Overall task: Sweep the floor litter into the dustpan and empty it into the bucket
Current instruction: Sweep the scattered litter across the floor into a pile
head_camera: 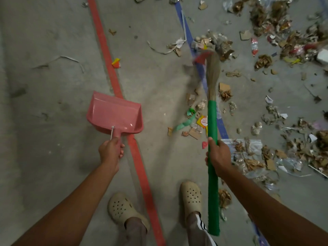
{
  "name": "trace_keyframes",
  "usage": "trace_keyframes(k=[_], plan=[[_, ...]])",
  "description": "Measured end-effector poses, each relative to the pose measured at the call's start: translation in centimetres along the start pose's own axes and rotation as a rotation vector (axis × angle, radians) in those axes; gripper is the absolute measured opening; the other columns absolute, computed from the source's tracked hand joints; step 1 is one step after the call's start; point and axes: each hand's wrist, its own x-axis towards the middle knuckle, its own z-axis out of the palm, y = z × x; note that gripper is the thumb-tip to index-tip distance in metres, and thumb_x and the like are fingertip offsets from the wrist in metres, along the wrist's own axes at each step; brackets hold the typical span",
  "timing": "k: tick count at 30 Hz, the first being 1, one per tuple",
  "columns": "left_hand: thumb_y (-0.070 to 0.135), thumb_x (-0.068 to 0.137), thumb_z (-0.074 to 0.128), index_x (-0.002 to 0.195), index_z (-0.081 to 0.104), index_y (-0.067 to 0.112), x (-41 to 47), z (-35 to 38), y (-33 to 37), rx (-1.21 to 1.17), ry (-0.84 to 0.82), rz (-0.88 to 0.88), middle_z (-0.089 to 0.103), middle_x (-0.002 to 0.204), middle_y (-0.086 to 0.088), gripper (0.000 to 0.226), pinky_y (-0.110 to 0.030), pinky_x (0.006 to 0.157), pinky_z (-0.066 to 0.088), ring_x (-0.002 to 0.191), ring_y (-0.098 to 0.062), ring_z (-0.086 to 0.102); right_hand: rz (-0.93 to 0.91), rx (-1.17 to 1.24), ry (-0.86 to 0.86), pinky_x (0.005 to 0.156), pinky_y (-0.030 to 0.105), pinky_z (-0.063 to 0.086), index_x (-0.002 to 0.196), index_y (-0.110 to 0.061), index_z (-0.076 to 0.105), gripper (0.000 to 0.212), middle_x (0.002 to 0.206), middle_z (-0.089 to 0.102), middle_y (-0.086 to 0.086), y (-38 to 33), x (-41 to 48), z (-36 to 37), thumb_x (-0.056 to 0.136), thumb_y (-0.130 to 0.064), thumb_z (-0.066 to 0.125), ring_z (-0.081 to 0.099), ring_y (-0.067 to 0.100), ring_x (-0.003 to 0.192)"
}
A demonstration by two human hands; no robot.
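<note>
My left hand (111,150) grips the handle of a pink dustpan (115,113), held above the grey floor with its mouth facing away from me. My right hand (219,155) grips the green handle of a grass broom (212,121). The broom's bristles (213,71) reach forward into scattered litter (215,45) and look blurred. Paper, cardboard scraps and wrappers (195,125) lie between the dustpan and the broom. No bucket is in view.
A red tape line (106,55) and a blue tape line (200,68) run across the concrete floor. Dense litter (284,32) covers the right side. My two feet in beige clogs (122,208) stand at the bottom. A small yellow-red wrapper (116,63) lies by the red line.
</note>
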Motion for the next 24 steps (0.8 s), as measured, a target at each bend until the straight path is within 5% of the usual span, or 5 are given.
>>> trace_keyframes(k=[8, 13, 16, 24], plan=[[0.014, 0.092, 0.056, 0.079, 0.054, 0.007, -3.5, -5.0, 1.6, 0.012, 0.041, -0.054, 0.054, 0.062, -0.012, 0.015, -0.016, 0.033, 0.027, 0.031, -0.010, 0.040, -0.220, -0.282, -0.257, 0.046, 0.030, 0.051, 0.106, -0.014, 0.061, 0.031, 0.069, 0.064, 0.006, 0.7, -10.8, 2.8, 0.100, -0.043, 0.054, 0.061, 0.018, 0.051], [0.025, 0.096, 0.058, 0.077, 0.057, 0.006, -6.2, -9.0, 0.0, 0.145, 0.035, -0.142, 0.053, 0.059, -0.008, 0.027, -0.017, 0.032, 0.028, 0.034, -0.010, 0.041, -0.015, -0.585, -0.477, 0.047, 0.023, 0.044, 0.084, -0.010, 0.060, 0.037, 0.064, 0.063, 0.006, 3.2, -12.3, 3.7, 0.097, -0.045, 0.058, 0.058, 0.017, 0.045], [0.029, 0.100, 0.054, 0.080, 0.056, 0.007, -7.3, -10.3, -0.7, 0.196, -0.029, -0.189, 0.050, 0.059, -0.008, 0.029, -0.016, 0.030, 0.026, 0.031, -0.007, 0.038, 0.133, -0.568, -0.414, 0.057, 0.030, 0.051, 0.079, -0.003, 0.063, 0.043, 0.069, 0.064, 0.011, 5.1, -10.5, 0.9, 0.096, -0.043, 0.063, 0.059, 0.021, 0.051], [0.023, 0.096, 0.060, 0.076, 0.057, 0.006, -10.3, -7.0, 2.6, 0.263, -0.167, -0.143, 0.051, 0.055, -0.008, 0.027, -0.017, 0.033, 0.027, 0.034, -0.011, 0.039, 0.292, -0.087, 0.017, 0.049, 0.032, 0.048, 0.100, 0.003, 0.061, 0.040, 0.069, 0.060, 0.014, 3.7, -9.3, -9.7, 0.102, -0.037, 0.054, 0.057, 0.024, 0.054]])
